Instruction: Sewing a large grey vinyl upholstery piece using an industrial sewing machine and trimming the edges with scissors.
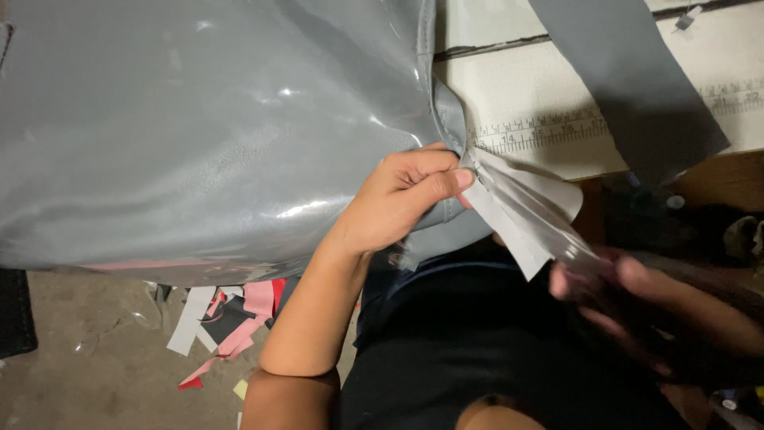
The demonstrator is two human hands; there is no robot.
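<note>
A large grey cushion-like piece wrapped in glossy clear plastic (199, 135) fills the upper left of the head view. My left hand (402, 199) pinches its grey edge and the plastic at the corner, thumb pressed against the seam. A loose flap of clear plastic film (525, 215) stretches from that corner down to the right. My right hand (637, 306) is blurred and grips the far end of that film. Both hands are over my dark lap.
A white worktable (525, 87) with a printed ruler strip along its edge lies at the upper right. A grey fabric strip (637, 80) hangs across it. Scraps of pink, red, white and grey material (231, 318) litter the concrete floor at lower left.
</note>
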